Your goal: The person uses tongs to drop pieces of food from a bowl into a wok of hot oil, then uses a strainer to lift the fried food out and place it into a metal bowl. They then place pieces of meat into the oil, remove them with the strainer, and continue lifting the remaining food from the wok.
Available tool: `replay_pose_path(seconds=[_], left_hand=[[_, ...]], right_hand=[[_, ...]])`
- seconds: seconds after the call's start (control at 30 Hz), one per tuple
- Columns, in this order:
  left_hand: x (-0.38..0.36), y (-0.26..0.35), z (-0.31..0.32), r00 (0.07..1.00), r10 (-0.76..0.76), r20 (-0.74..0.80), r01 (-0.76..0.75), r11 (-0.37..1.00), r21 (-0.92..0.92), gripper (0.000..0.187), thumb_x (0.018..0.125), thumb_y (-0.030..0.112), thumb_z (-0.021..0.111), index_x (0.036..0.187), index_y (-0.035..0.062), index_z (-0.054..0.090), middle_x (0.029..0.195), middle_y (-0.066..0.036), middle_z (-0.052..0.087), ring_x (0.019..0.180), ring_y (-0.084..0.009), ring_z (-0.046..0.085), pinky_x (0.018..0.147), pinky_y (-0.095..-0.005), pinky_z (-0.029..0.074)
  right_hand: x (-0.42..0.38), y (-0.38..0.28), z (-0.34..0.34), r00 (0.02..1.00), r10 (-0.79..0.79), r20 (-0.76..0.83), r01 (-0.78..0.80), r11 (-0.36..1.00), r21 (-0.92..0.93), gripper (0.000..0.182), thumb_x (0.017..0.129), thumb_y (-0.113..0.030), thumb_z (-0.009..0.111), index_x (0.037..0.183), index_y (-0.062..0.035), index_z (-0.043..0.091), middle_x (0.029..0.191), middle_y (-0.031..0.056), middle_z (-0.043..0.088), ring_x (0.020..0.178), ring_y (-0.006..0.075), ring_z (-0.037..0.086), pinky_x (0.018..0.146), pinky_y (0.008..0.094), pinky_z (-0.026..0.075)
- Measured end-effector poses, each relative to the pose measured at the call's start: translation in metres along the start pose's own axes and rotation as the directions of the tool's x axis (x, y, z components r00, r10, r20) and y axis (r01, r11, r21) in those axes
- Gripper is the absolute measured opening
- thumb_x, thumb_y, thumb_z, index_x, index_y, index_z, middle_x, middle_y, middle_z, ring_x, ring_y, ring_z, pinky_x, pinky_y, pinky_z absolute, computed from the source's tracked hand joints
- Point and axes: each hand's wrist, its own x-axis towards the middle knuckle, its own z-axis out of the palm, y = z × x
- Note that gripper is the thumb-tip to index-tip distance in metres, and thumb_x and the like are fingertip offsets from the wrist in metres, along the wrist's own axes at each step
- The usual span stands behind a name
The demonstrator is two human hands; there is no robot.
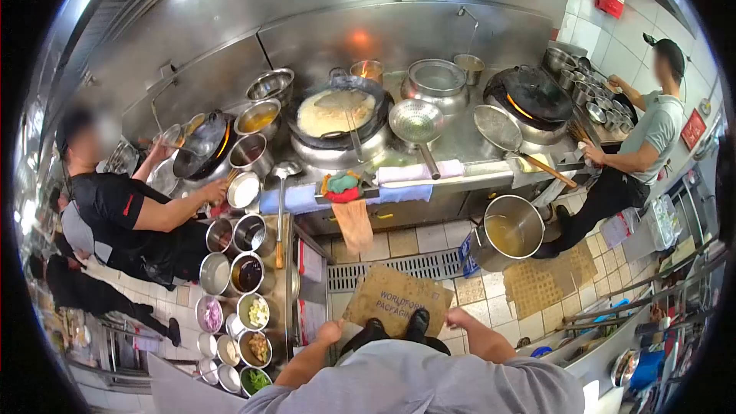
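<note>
My left hand (330,331) hangs low beside the steel prep counter, its fingers curled; what they hold, if anything, is hidden. On the other side of my body, my right hand (459,318) is loosely closed, with nothing visible in it. Between them lies a flattened cardboard sheet (399,291) under my shoes. Ahead on the range, a wok (318,119) holds pale, cloudy liquid with a strainer (343,102) resting across it. A perforated ladle (416,121) lies beside that wok. A long-handled ladle (280,207) rests at the counter's end.
Several ingredient pots, including chopped greens (257,381), stand on the left counter. A co-worker (115,199) handles a wok at left; another person (648,134) stands at right. A large stockpot (512,231) sits near the range. A floor drain grate (425,267) crosses ahead.
</note>
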Motion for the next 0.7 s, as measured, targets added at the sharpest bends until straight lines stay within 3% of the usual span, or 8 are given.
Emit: replay_pose_path(seconds=[0.07,0.17,0.23,0.27,0.4,0.43,0.53,0.7], left_hand=[[-0.024,0.001,0.002,1.0,-0.006,0.021,0.007,0.999,-0.053,0.049,0.086,0.038,0.026,0.089,0.0014,0.059,0.094,-0.024,0.056,0.089,-0.0382,0.054,0.081,-0.0452,0.041],[-0.024,0.001,-0.005,0.995,-0.046,-0.093,0.033,0.99,-0.135,0.037,0.083,0.03,0.031,0.086,0.0022,0.055,0.092,-0.02,0.058,0.086,-0.0363,0.056,0.078,-0.0456,0.043],[-0.022,-0.003,-0.004,0.98,0.198,0.009,-0.198,0.979,0.042,0.037,0.082,0.032,0.033,0.091,0.0035,0.054,0.094,-0.02,0.058,0.088,-0.0369,0.055,0.078,-0.0447,0.043],[-0.016,-0.001,-0.006,0.978,0.21,0.01,-0.211,0.977,0.041,0.04,0.082,0.036,0.034,0.093,0.0042,0.055,0.097,-0.021,0.057,0.092,-0.0368,0.054,0.081,-0.0439,0.042],[-0.019,0.026,-0.03,1.0,-0.018,-0.02,0.013,0.973,-0.229,0.052,0.082,0.048,0.034,0.099,0.0044,0.057,0.105,-0.021,0.054,0.098,-0.0353,0.051,0.084,-0.0425,0.04],[-0.019,0.024,-0.026,1.0,-0.022,-0.012,0.018,0.971,-0.238,0.052,0.082,0.048,0.034,0.099,0.0044,0.057,0.105,-0.021,0.054,0.098,-0.0353,0.051,0.084,-0.0425,0.04],[-0.006,0.003,0.006,0.999,0.031,-0.02,-0.037,0.911,-0.411,0.051,0.083,0.048,0.036,0.089,0.0026,0.058,0.094,-0.019,0.059,0.092,-0.0319,0.055,0.079,-0.0402,0.042],[-0.038,-0.013,0.028,0.993,0.067,0.101,0.002,0.823,-0.568,0.036,0.084,0.033,0.039,0.072,0.0033,0.056,0.069,-0.012,0.059,0.069,-0.0255,0.057,0.064,-0.0343,0.045]], right_hand=[[-0.007,0.005,0.004,0.974,-0.225,0.026,0.223,0.931,-0.289,0.024,0.083,-0.027,0.047,0.081,-0.0046,0.056,0.065,0.0068,0.055,0.057,0.0172,0.056,0.047,0.0291,0.043],[0.02,-0.015,0.026,0.964,-0.136,-0.227,0.169,0.977,0.132,0.027,0.083,-0.029,0.045,0.078,-0.0056,0.057,0.059,0.0072,0.054,0.05,0.0171,0.054,0.043,0.0294,0.041],[0.034,0.013,0.052,0.779,-0.514,-0.359,0.433,0.855,-0.284,0.026,0.084,-0.026,0.043,0.079,-0.0048,0.057,0.059,0.0087,0.053,0.044,0.0182,0.05,0.039,0.03,0.039],[0.0,-0.009,0.053,0.953,-0.22,-0.21,0.198,0.973,-0.119,0.023,0.083,-0.021,0.043,0.079,-0.0033,0.056,0.06,0.011,0.055,0.046,0.0194,0.052,0.039,0.0312,0.039],[-0.016,0.025,0.074,0.947,-0.04,-0.319,-0.018,0.984,-0.178,0.021,0.08,-0.02,0.047,0.082,-0.0026,0.057,0.061,0.0168,0.057,0.05,0.0245,0.056,0.044,0.0363,0.043],[-0.007,0.05,0.069,0.879,-0.385,-0.28,0.183,0.816,-0.548,0.028,0.079,-0.028,0.049,0.084,-0.0017,0.058,0.067,0.0211,0.058,0.059,0.0338,0.057,0.054,0.0419,0.045],[-0.036,0.02,0.061,0.915,-0.24,-0.324,0.047,0.862,-0.504,0.034,0.081,-0.032,0.045,0.083,-0.0009,0.058,0.073,0.0238,0.057,0.069,0.0402,0.054,0.064,0.0443,0.044],[-0.039,0.029,0.042,0.721,-0.478,-0.502,0.017,0.737,-0.676,0.025,0.079,-0.016,0.041,0.064,-0.0017,0.054,0.072,0.021,0.057,0.064,0.034,0.056,0.058,0.0421,0.045]])
